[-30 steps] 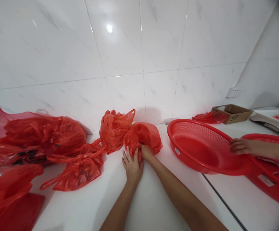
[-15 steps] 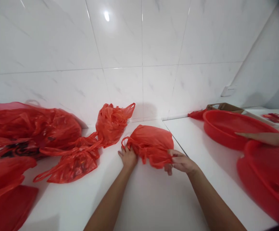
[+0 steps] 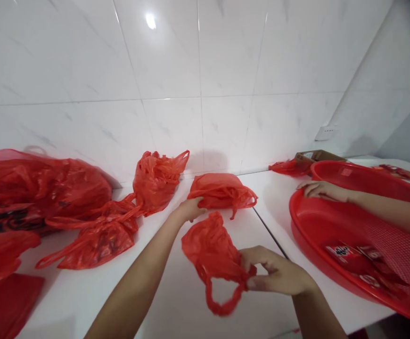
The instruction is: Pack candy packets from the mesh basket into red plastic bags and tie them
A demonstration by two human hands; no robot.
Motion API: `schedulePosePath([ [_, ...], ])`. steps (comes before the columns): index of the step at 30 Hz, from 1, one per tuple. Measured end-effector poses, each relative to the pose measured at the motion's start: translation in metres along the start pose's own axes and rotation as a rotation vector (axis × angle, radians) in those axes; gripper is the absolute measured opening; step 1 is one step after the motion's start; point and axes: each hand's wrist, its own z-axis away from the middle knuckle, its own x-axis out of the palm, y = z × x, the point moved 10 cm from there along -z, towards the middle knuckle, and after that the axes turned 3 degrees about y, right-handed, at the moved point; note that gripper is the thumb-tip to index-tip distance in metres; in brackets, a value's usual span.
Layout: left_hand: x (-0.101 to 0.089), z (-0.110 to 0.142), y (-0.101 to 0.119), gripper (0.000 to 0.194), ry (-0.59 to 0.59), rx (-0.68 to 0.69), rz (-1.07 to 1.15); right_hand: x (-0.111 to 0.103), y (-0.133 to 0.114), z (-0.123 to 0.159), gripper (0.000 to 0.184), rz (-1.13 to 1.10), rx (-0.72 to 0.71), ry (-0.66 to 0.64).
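Observation:
My right hand (image 3: pixel 272 270) is closed on a crumpled red plastic bag (image 3: pixel 210 247), pinching it at the right by its handle. The bag hangs over the white tabletop, with a handle loop dangling at the front. Farther back lies another red plastic bag (image 3: pixel 217 183), flat and plump, with loose handles. My left hand (image 3: pixel 191 209) touches this bag's near left edge, fingers stretched out and partly hidden by the plastic.
Several red bags (image 3: pixel 92 240) crowd the left, one upright bag (image 3: pixel 155 181) by the tiled wall. At right, another person's hand (image 3: pixel 323 190) rests on a red basket (image 3: pixel 304 226) holding red packets (image 3: pixel 364 263). A second red basket (image 3: pixel 332 170) and cardboard box (image 3: pixel 318 156) stand behind.
My right hand has drawn a crumpled bag towards me, apart from the flat bag, which now lies farther back. The other person's hand and the near basket have moved left.

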Motion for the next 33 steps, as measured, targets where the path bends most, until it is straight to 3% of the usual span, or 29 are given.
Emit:
schedulePosePath([
  [4,-0.007,0.074,0.013,0.052,0.026,0.031,0.159,0.001,0.012,-0.005,0.018,0.033,0.063,0.038],
  [7,0.026,0.123,0.023,0.064,-0.044,0.159,0.331,0.001,0.026,-0.005,0.019,-0.028,0.064,0.096],
  [9,0.054,0.142,0.017,0.058,-0.079,0.155,0.417,-0.003,0.034,-0.005,0.02,-0.046,0.073,0.179],
  [12,0.076,0.153,-0.007,0.02,-0.011,0.018,0.533,-0.022,0.04,-0.004,0.021,-0.075,0.079,0.393],
  [14,0.074,0.156,-0.025,0.024,0.072,-0.09,0.693,-0.04,0.044,0.0,0.025,-0.091,0.077,0.582],
  [18,0.064,0.163,-0.05,0.031,0.193,-0.282,1.218,-0.068,0.056,0.014,0.026,-0.152,0.101,0.922],
  [20,0.062,0.166,-0.061,0.041,0.272,-0.338,1.37,-0.07,0.056,0.021,0.023,-0.19,0.094,1.045],
  [23,0.069,0.174,-0.078,0.049,0.375,-0.427,1.371,-0.06,0.032,0.029,0.021,-0.077,0.008,1.168],
  [25,0.079,0.179,-0.083,0.049,0.369,-0.464,1.312,-0.04,0.006,0.021,0.016,0.126,-0.056,1.106],
  [28,0.091,0.183,-0.075,0.046,0.302,-0.43,1.274,0.01,-0.012,-0.017,0.012,0.442,-0.098,0.714],
  [31,0.086,0.184,-0.064,0.038,0.263,-0.368,1.312,0.047,0.015,-0.045,0.02,0.793,0.067,0.315],
  [33,0.072,0.187,-0.068,0.03,0.311,-0.354,1.4,0.048,0.051,-0.046,0.021,1.041,0.305,0.089],
])
